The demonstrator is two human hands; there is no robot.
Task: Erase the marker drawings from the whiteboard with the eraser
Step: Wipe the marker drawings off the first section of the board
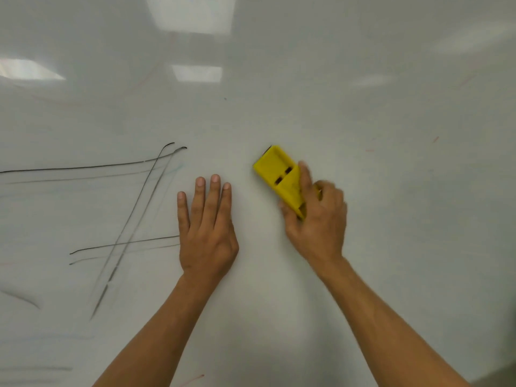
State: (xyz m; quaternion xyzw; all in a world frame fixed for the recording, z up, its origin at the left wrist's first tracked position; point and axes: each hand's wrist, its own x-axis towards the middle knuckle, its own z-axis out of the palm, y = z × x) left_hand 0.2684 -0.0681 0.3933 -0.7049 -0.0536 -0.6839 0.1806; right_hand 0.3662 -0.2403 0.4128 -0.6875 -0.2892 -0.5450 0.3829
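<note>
Yellow eraser (279, 174) gripped by curled right hand (315, 219) on whiteboard (391, 121), left hand (206, 230) laid flat, fingers straight, black marker lines (111, 219) left

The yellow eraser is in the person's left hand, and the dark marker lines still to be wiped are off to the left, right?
Not quite: the head view shows the yellow eraser gripped by the right hand. The left hand lies flat on the whiteboard. The dark marker lines are indeed on the left.

Ceiling light reflections (192, 15) glare on upper surface; dark corner (502, 378) at lower right.
</note>
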